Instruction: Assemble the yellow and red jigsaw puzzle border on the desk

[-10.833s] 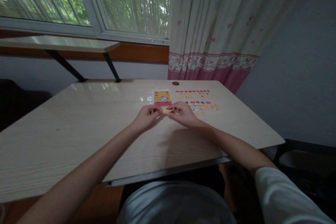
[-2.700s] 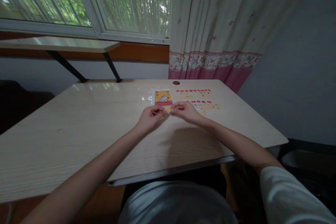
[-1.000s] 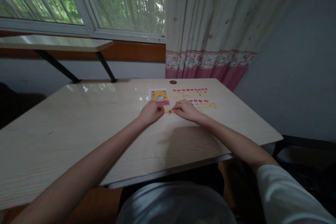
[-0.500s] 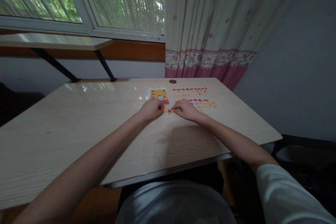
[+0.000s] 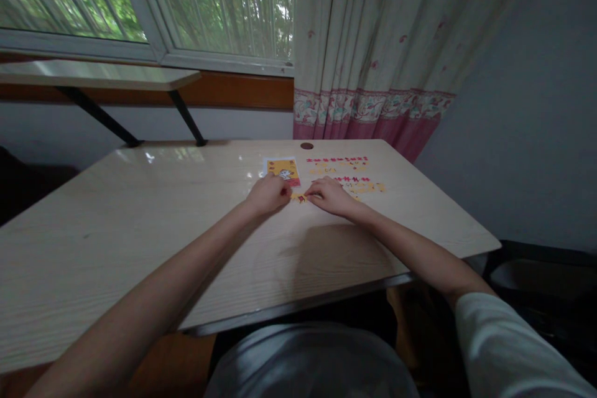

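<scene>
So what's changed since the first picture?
The bare left hand moved forward over the near left corner of the yellow-red rectangular card. The gap to the bare right hand widened slightly; a small red-marked yellow piece shows there, grip unclear. The card and far row of small red pieces stayed.

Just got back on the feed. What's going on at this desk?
A person at the desk has both bare hands on a small yellow cluster of what look like jigsaw pieces, left hand at one end, right hand at the other. Whether either grips it is too small to tell. Just beyond lies a yellow-and-red picture card, partly hidden by the left hand. More red and yellow pieces lie in rows to the right.
</scene>
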`<state>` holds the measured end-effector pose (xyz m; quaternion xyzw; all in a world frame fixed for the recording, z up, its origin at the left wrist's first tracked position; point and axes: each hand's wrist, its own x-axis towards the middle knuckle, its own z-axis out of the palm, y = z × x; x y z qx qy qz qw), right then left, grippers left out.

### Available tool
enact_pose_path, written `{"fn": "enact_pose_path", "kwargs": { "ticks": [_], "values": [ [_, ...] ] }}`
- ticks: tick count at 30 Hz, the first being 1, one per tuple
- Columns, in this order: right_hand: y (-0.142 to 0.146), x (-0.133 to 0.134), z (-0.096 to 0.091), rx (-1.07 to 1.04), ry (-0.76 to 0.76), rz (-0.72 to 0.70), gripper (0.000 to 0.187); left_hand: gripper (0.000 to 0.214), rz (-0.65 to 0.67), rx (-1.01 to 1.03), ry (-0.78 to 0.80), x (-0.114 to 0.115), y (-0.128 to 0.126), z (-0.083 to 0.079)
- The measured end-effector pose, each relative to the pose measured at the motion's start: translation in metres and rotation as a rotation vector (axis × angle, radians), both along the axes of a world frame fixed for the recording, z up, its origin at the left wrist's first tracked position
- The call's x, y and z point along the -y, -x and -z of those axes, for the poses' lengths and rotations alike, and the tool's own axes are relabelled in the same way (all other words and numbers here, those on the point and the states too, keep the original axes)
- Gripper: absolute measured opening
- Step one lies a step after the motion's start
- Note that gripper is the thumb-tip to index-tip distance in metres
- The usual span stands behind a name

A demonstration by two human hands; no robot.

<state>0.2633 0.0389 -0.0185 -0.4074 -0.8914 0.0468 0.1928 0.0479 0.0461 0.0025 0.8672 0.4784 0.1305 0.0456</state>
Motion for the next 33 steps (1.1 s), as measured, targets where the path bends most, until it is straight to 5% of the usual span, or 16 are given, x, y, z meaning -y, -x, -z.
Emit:
{"fn": "enact_pose_path", "kwargs": {
  "ticks": [12,33],
  "values": [
    [0.014,0.024,-0.012,-0.090,-0.097,-0.041,0.018,0.012,0.184,0.269,-0.078,0.027,0.019,-0.005],
    [0.005,0.017,-0.017,-0.044,-0.128,-0.055,0.021,0.015,0.069,0.395,-0.088,0.033,0.029,0.001]
  ]
}}
